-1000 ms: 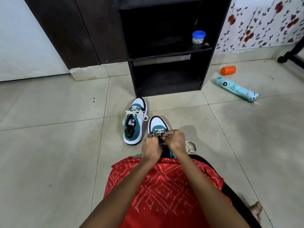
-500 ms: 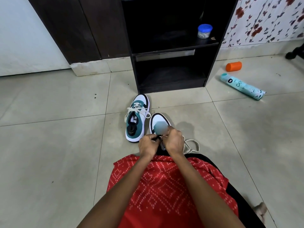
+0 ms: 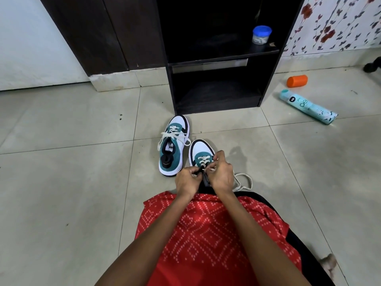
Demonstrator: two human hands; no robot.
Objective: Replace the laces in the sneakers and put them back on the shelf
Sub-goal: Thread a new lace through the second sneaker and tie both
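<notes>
Two teal, white and black sneakers stand on the tiled floor in front of a dark shelf unit point(image 3: 266, 83). The left sneaker point(image 3: 173, 145) is fully laced, with cream laces tied loosely. The right sneaker point(image 3: 201, 155) lies partly under my hands, its toe pointing at the shelf. My left hand point(image 3: 186, 182) pinches the cream lace point(image 3: 203, 162) at the shoe's tongue. My right hand point(image 3: 221, 174) pinches the lace on the other side. A loose loop of lace point(image 3: 244, 181) trails on the floor to the right. The heel of that sneaker is hidden by my hands.
A blue-lidded jar point(image 3: 261, 35) sits on the shelf's middle board. An orange container point(image 3: 297, 80) and a teal spray can point(image 3: 308, 106) lie on the floor to the right. My red-patterned lap point(image 3: 206, 234) fills the near foreground. A dark door point(image 3: 103, 34) stands at the back left.
The camera has shifted a little. My hands stay on the right sneaker's lace, and my right fingers have moved slightly forward over the eyelets.
</notes>
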